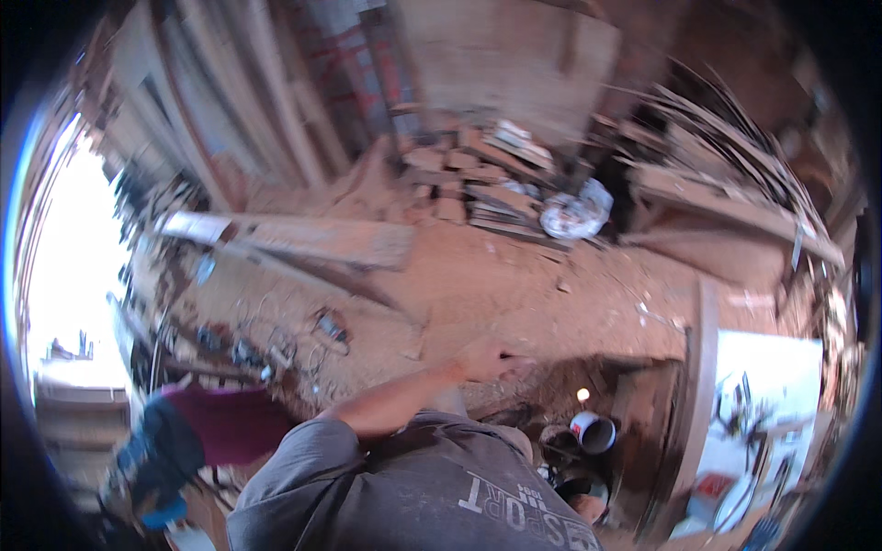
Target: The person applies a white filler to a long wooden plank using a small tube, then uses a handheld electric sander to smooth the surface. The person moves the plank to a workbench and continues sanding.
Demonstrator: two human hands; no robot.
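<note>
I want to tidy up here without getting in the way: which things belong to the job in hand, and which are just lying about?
Probably in use, being nearest the left hand, whose grip is unclear:
white container
brown board to its right

Seemingly just lying about:
long plank
wood offcuts
crumpled whitish plastic

Glare left — blurred, dim elsewhere.

Left forearm (pixel 395 401) angled rightward, grip (pixel 497 359) ahead
</note>
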